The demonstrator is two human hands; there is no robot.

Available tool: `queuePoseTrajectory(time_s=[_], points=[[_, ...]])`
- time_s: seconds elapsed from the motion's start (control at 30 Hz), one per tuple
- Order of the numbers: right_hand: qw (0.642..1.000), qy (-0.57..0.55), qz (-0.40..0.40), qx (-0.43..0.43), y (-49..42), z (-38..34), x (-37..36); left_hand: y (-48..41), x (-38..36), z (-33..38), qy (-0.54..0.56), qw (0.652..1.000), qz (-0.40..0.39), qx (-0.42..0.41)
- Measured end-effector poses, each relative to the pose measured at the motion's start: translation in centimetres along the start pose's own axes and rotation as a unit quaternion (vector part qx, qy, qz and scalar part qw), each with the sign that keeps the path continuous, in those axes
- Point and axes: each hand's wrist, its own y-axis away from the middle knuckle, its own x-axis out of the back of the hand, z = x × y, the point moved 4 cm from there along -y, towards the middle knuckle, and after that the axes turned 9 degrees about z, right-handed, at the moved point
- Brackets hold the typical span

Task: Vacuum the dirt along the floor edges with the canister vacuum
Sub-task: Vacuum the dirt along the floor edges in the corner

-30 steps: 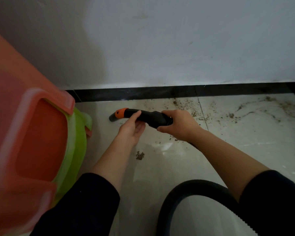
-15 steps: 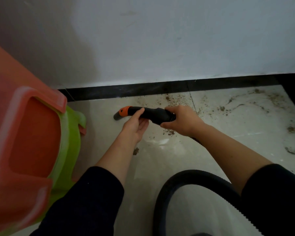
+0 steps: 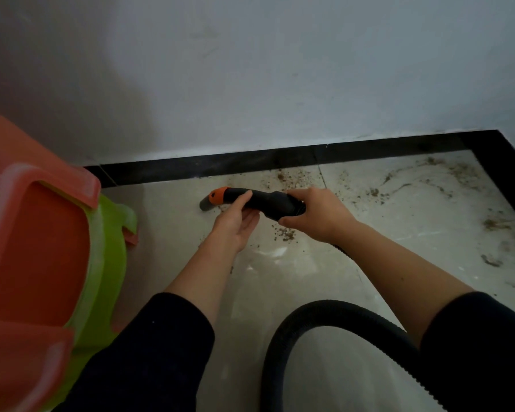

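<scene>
Dirt (image 3: 292, 176) lies scattered on the pale floor (image 3: 309, 278) at centre and right of the frame, thick along the black baseboard (image 3: 250, 163). The strip left of the nozzle looks clean, so I judge most work remains. Stacked stools (image 3: 27, 248) close the left side; the right is open up to the corner. The hose (image 3: 324, 310) loops at the bottom. The vacuum nozzle (image 3: 259, 200) lies near the baseboard, the right hand (image 3: 318, 215) gripping its rear and the left hand (image 3: 235, 224) pinching its front between thumb and fingers.

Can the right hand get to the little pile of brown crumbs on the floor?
Probably yes. The small brown crumb pile lies on bare pale floor tile just beside the right hand, nothing between them, though that hand grips the black vacuum nozzle.
</scene>
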Motion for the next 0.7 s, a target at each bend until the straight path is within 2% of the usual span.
queuePoseTrajectory(time_s=[0.7], points=[[1.0,0.01,0.017,-0.016,0.6,2.6,1.7,0.3,-2.9,-1.7,-0.024,0.999,-0.022,-0.01]])
